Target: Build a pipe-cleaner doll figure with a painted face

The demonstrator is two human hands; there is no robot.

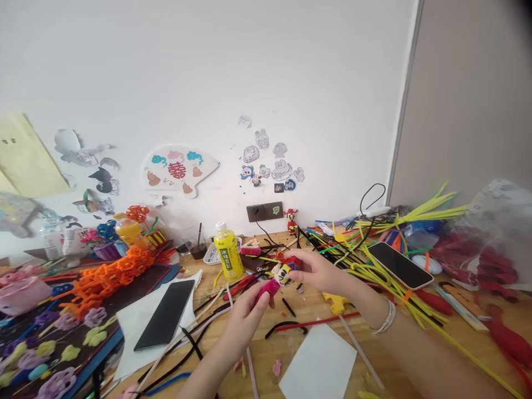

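Note:
Over the middle of the wooden table (469, 354), both my hands hold a small pipe-cleaner figure (279, 277) with a pink-magenta body, a pale face and red and blue on top. My left hand (245, 316) pinches the magenta lower part. My right hand (318, 270), with a beaded bracelet at the wrist, grips the figure's head end from the right. A yellow glue gun (334, 302) lies just under my right wrist.
A yellow drink bottle (228, 250) stands behind the hands. Two dark phones lie flat, one at left on white paper (165, 315), one at right (399, 265). Loose pipe cleaners (374, 238), an orange pipe-cleaner chain (108, 274) and a white sheet (319, 368) cover the table.

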